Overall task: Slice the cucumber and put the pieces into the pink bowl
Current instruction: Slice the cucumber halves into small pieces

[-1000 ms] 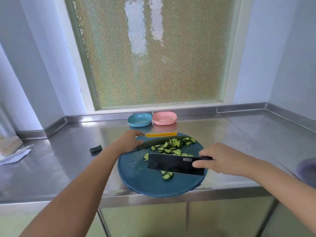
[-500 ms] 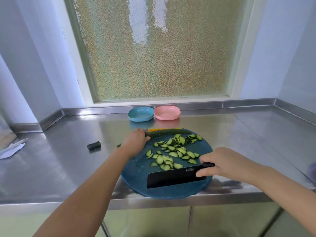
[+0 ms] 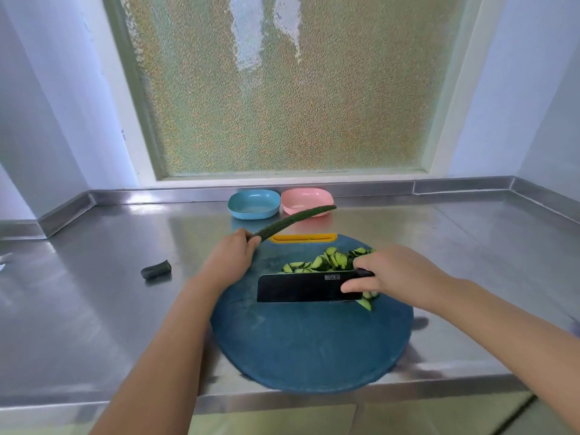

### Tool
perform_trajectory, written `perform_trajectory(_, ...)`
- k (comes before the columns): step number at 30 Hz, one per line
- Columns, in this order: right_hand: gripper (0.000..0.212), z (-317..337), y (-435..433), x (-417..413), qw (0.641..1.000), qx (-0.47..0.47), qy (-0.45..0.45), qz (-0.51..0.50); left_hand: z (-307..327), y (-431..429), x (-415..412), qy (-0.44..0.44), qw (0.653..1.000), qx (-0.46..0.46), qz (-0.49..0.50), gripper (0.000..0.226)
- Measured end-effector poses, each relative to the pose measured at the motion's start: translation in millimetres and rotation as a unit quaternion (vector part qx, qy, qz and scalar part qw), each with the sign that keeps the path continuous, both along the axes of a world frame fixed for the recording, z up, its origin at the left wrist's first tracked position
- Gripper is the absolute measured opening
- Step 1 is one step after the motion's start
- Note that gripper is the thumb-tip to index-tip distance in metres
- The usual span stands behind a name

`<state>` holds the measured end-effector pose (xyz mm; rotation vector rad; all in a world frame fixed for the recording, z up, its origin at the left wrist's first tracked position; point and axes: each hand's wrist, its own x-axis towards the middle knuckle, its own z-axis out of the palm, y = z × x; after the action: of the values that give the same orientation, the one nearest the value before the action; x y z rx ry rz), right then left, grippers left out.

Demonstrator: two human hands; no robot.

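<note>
Low in the frame, both forearms reach up onto the round blue cutting board (image 3: 314, 346), whose near edge overhangs the steel counter (image 3: 94, 309). At centre right the right hand (image 3: 392, 277) is closed around the handle of the black cleaver (image 3: 301, 287), whose blade stands on edge across the board with its flat face toward the camera. Half a second ago the blade sat nearer the board's front edge with the slices spread out beyond it; now it has moved up against them, and the cucumber slices (image 3: 329, 262) are bunched into a heap behind and to the right of it. I judge this to be gathering for the transfer.

Just left of centre, the left hand (image 3: 232, 259) is wrapped around one end of the uncut cucumber half (image 3: 292, 219). Earlier it lay on the board; now it is lifted, slanting up and right, its tip overlapping the pink bowl's front rim. So cutting is not finished.

A small dark cucumber end (image 3: 156, 269) lies on the counter at mid-left.

Farthest back, against the wall, the blue bowl (image 3: 253, 205) and pink bowl (image 3: 306, 200) sit side by side; both look empty, so no slices are delivered yet.
</note>
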<state>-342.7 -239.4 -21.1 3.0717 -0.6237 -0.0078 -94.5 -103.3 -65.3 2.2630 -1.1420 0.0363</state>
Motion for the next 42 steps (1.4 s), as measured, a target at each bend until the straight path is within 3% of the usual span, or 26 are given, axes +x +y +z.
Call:
perform_trajectory(12,0.055,11,-9,34,0.999,-0.007,-0.037,0.037,-2,2,3,0.002,1.0,-0.007,-0.004,0.029)
perform_trajectory(18,0.052,34,-35,-6,0.977,0.197,-0.073,0.031,1,5,1,0.005,1.0,-0.019,0.0,0.028)
perform_trajectory(25,0.041,16,-57,-44,0.963,0.27,0.005,-0.004,4,7,-10,-0.058,0.998,0.02,-0.009,0.029)
perform_trajectory(32,0.046,9,-72,-37,0.978,0.208,0.006,0.01,0,6,-12,-0.065,0.998,0.01,-0.003,0.029)
perform_trajectory(38,0.045,10,-68,-22,0.993,-0.011,0.091,0.074,0,4,-12,-0.054,0.998,-0.019,0.004,0.026)
perform_trajectory(42,0.044,11,-70,-13,0.99,-0.043,0.098,0.088,1,4,-12,-0.053,0.998,-0.019,0.007,0.026)
